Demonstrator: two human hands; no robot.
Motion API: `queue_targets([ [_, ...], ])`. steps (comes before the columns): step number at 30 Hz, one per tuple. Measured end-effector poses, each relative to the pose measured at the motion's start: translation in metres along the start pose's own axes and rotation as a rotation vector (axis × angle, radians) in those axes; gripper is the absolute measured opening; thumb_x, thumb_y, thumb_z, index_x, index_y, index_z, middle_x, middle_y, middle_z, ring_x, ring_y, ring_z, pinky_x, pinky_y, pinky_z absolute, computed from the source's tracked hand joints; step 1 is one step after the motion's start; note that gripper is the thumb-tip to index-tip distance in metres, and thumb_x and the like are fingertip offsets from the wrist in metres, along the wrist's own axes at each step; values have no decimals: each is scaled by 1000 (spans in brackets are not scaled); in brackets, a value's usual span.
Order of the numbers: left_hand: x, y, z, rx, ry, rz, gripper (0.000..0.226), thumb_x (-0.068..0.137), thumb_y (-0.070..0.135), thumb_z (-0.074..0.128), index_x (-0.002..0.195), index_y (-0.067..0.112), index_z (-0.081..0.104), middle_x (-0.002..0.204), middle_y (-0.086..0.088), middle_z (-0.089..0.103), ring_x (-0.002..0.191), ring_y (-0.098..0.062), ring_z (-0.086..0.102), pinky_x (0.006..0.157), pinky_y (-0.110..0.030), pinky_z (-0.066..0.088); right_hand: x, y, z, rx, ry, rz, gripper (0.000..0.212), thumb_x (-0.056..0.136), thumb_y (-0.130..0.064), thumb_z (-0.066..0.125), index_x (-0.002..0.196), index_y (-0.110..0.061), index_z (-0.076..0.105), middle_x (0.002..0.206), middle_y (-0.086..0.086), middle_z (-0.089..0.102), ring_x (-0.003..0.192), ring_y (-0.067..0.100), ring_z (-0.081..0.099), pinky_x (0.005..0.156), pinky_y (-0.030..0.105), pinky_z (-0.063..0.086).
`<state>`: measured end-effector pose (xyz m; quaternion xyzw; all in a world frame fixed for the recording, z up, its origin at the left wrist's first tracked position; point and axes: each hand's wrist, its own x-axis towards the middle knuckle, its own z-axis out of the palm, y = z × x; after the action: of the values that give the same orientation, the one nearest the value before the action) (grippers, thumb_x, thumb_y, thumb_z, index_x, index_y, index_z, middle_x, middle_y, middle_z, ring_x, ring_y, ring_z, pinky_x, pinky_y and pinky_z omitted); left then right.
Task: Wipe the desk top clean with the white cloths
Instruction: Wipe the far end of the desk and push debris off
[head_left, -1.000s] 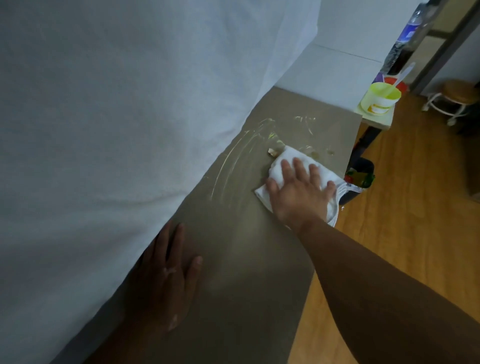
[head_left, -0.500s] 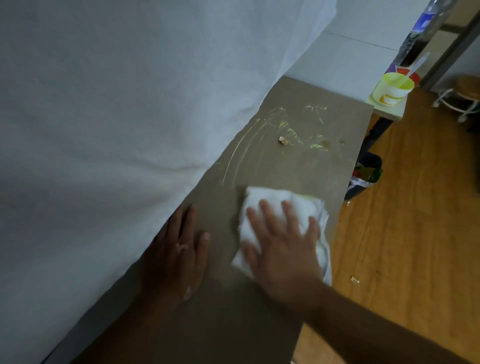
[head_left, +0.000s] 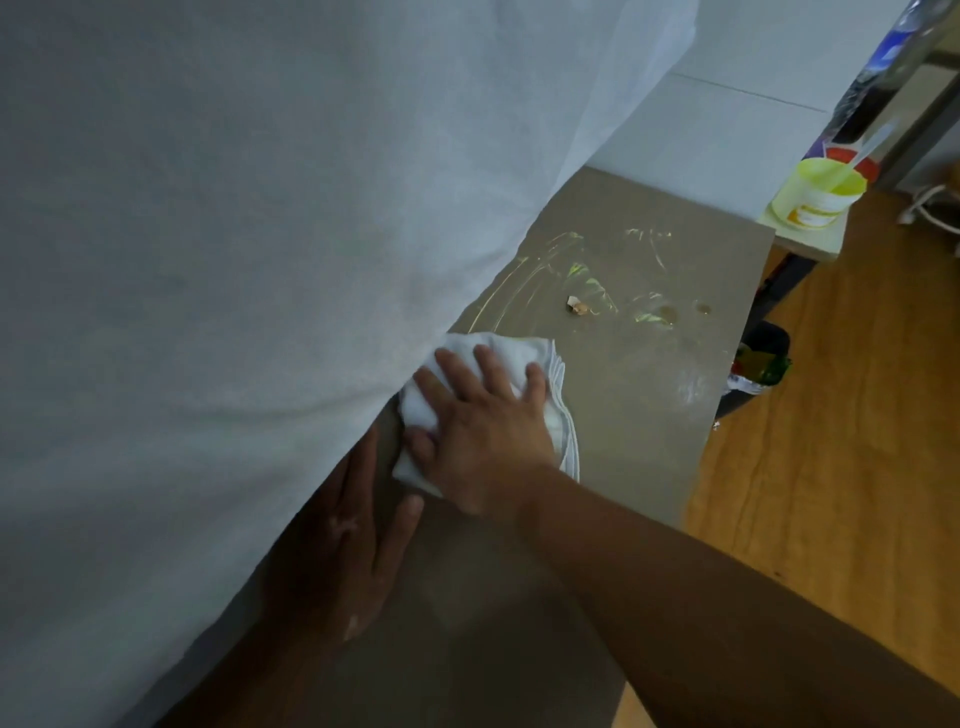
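Note:
A folded white cloth (head_left: 498, 353) lies on the grey-brown desk top (head_left: 649, 426), close to the white fabric on the left. My right hand (head_left: 483, 431) presses flat on the cloth with fingers spread. My left hand (head_left: 353, 535) rests flat on the desk just behind the cloth, its far fingers partly hidden under the white fabric. Beyond the cloth, greasy smears (head_left: 587, 280), a small crumb (head_left: 577, 306) and droplets (head_left: 670, 314) mark the desk.
A large white fabric (head_left: 234, 260) overhangs the desk's left side. A yellow cup with a spoon (head_left: 821, 192) sits on a small shelf at the far right. A dark bin (head_left: 753, 369) stands on the wooden floor (head_left: 857, 415) beside the desk's right edge.
My right hand has drawn the cloth back from the smeared far area and then left toward the white fabric. My left hand has stayed flat on the desk.

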<state>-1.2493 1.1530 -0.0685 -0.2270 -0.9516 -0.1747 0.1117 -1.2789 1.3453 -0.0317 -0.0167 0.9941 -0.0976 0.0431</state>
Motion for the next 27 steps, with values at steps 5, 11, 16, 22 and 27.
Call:
queue_targets([
  [5, 18, 4, 6, 79, -91, -12, 80, 104, 65, 25, 158, 7, 35, 166, -11, 34, 149, -28, 39, 124, -37, 28, 49, 38, -12, 40, 20, 128, 68, 101, -62, 22, 162, -33, 18, 173, -3, 9, 159, 30, -2, 118, 73, 1],
  [11, 39, 10, 10, 111, -161, 28, 81, 104, 66, 20, 158, 8, 36, 165, -9, 35, 148, -24, 35, 123, -16, 1, 100, 84, -25, 51, 64, 328, 65, 101, -61, 22, 159, -33, 21, 171, -3, 12, 158, 32, 1, 112, 78, 2],
  [16, 44, 13, 14, 89, -157, 2, 83, 103, 67, 19, 160, 8, 29, 165, -12, 33, 146, -30, 39, 119, -33, 23, 86, 78, -23, -1, 93, 300, 60, 103, -58, 24, 158, -32, 25, 168, 0, 16, 156, 37, 3, 110, 81, 5],
  [22, 46, 17, 14, 72, -113, -25, 89, 101, 71, 19, 158, 3, 31, 162, -17, 35, 142, -32, 41, 110, -36, 33, 20, 62, -18, -20, 44, 114, 63, 103, -58, 22, 160, -32, 20, 171, 1, 13, 158, 39, -1, 113, 78, 4],
  [27, 53, 21, 22, 76, -104, 33, 88, 103, 69, 26, 157, 1, 31, 163, -21, 35, 145, -39, 44, 112, -57, 44, -22, 50, -2, -56, 30, -35, 71, 96, -62, 31, 153, -22, 46, 163, 7, 40, 152, 45, 27, 109, 79, 17],
])
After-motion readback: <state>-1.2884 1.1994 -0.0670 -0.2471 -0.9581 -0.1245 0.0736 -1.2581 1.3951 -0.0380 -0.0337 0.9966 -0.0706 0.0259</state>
